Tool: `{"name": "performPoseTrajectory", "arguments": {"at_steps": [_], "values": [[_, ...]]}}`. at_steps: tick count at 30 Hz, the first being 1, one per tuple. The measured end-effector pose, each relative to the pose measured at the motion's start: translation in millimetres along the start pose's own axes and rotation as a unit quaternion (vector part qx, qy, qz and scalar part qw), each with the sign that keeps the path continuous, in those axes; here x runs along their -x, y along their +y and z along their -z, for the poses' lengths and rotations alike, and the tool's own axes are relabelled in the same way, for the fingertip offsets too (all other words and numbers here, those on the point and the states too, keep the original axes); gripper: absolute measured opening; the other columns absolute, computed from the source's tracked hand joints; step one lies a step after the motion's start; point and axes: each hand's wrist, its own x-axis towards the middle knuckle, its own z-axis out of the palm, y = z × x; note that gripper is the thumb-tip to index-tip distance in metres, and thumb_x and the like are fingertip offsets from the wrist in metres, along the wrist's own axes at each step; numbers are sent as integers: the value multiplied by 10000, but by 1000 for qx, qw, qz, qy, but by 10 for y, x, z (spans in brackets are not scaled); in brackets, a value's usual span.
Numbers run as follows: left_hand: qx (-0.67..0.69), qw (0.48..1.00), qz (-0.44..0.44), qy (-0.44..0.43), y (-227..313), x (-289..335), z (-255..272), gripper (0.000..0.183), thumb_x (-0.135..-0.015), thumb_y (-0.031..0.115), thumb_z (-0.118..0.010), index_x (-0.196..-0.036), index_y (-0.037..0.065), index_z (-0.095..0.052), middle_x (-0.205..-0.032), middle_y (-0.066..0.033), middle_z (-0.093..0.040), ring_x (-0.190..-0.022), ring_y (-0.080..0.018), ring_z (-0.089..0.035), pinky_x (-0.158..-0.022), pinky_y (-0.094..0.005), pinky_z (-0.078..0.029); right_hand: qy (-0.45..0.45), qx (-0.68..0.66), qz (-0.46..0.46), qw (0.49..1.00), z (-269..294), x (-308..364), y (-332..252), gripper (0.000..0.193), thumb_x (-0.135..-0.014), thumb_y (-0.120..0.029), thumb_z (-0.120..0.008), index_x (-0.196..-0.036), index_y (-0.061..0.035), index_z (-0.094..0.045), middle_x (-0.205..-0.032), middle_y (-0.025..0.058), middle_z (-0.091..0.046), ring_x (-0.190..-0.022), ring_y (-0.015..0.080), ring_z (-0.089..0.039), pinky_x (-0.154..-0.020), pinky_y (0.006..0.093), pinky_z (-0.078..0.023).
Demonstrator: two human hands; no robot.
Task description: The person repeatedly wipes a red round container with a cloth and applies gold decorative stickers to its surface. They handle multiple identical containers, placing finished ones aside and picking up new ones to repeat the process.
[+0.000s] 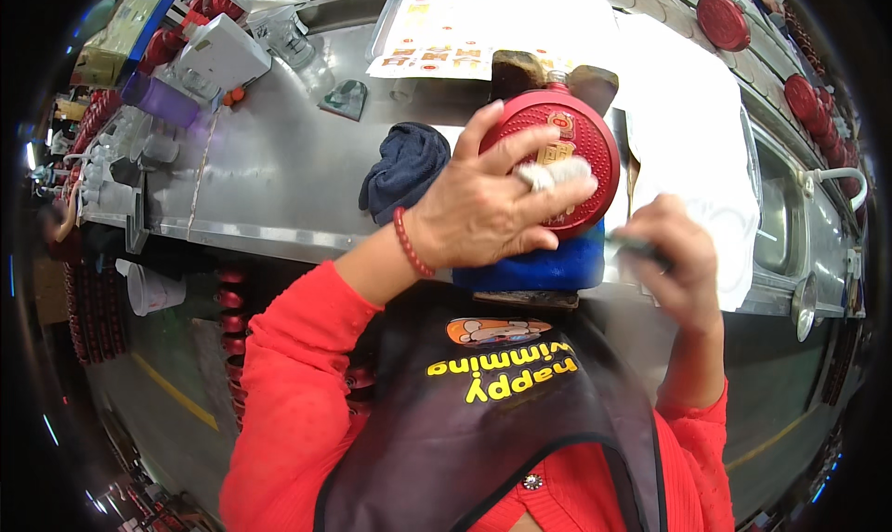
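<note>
Far left, a purple cup [160, 100] is sitting beside a white box [223, 53], clear glassware [290, 41] just right of it. Near left, a white bucket [153, 288] is standing below the edge of the steel table [279, 160]. Moving right: a small green-grey piece [346, 99] is lying alone, then a dark blue cloth [406, 168] is bunching up just beyond my left wrist, crowding that side.

My left hand [506, 193] is lying across the red round flask [595, 151], fingers spread, not wrapping round it; a white wrap [555, 172] is covering part of one finger. The hand is blocking the flask's left part and some gold marking. Flask is lying mid-table, neck pointing far, poking between two brown blocks [593, 88]. Blue pad [539, 265] is sitting at its near side, partly under it. Beyond the blocks, a label sheet [437, 53] is spreading out.

Right of the flask, my right hand [683, 253] is curling closed on a dark tool [643, 249], blurred, kind unclear, apart from the flask. White sheeting [692, 132] is filling the space behind; farther right, a sink [779, 197] is showing.
</note>
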Motion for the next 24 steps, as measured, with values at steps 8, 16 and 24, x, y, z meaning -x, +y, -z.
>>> {"name": "performPoseTrajectory", "arguments": {"at_steps": [8, 16, 24], "values": [[20, 966, 118, 230, 461, 614, -202, 732, -848, 286, -793, -1497, 108, -508, -1517, -252, -468, -1387, -389, -431, -1213, -557, -231, -62, 236, 182, 953, -313, -581, -219, 273, -729, -78, -790, -989, -156, -766, -856, 6, -653, -811, 191, -645, -838, 405, -450], [132, 936, 297, 135, 452, 652, -390, 1004, -895, 361, -785, -1585, -96, -216, -1529, -297, -440, -1378, -439, -466, -1168, -478, -317, -41, 263, 273, 924, -422, -777, -105, 103, -902, -129, -662, -995, -138, -705, -864, 35, -612, -836, 222, -643, -785, 374, -472], [220, 914, 309, 142, 468, 683, -406, 933, -903, 223, -768, -1569, -127, -217, -1538, -328, -407, -1418, -432, -439, -1199, -462, -314, 52, 141, -58, 987, 655, -226, 1230, 417, -933, 129, -529, -1299, -35, -643, -1395, 157, -633, -1233, 252, -642, -1015, 372, -532]]}}
